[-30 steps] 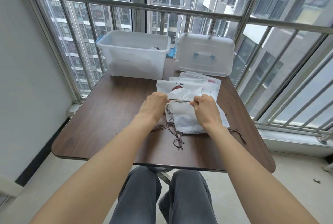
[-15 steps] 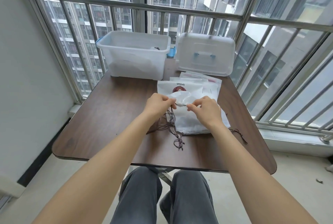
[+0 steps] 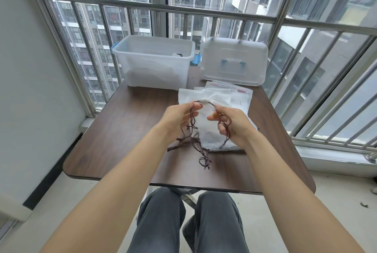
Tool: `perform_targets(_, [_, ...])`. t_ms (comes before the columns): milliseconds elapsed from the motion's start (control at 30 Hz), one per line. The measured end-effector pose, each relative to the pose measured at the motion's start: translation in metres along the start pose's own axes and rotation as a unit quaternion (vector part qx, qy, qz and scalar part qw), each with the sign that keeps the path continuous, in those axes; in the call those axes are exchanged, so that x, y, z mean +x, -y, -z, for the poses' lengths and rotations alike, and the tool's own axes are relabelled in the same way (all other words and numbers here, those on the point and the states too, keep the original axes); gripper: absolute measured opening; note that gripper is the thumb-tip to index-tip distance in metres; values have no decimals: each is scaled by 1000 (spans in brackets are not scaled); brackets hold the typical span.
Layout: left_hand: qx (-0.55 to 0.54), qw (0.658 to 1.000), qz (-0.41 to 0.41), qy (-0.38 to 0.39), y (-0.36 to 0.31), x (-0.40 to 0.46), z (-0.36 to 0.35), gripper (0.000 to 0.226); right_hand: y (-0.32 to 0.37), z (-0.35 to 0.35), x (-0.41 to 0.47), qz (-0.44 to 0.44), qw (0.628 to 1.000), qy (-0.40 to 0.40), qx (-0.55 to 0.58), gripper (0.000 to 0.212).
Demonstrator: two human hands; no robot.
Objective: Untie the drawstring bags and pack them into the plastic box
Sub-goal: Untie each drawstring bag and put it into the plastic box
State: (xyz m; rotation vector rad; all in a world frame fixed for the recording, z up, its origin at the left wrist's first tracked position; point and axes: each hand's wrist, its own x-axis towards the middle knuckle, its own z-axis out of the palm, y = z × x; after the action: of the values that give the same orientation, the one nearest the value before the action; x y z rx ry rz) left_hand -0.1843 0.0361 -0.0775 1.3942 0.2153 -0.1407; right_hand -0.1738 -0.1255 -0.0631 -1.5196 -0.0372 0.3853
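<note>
Head view: left hand [image 3: 180, 116] and right hand [image 3: 230, 122] each pinch a dark cord [image 3: 191, 118] of a white bag [image 3: 208, 128], its gathered neck lifted between them (body on the table [image 3: 122, 130]). Plastic box [image 3: 155, 63] stands open behind, lid [image 3: 234, 61] beside it.
</note>
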Motion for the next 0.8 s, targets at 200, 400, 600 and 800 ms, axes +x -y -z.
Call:
perform_targets(200, [-42,999,1,14,2,-1,-1,23,-4,3,-2,49,983,0,-179,12])
perform_targets(400, [-65,997,-43,8,1,-3,-4,18,0,-4,-4,113,970,-58,-208,19])
perform_targets(600, [-68,994,-85,14,4,-4,-11,19,3,-22,-8,55,993,58,91,24])
perform_targets(800, [-102,992,-71,8,2,-11,-16,18,-3,-33,-4,20,987,85,134,24])
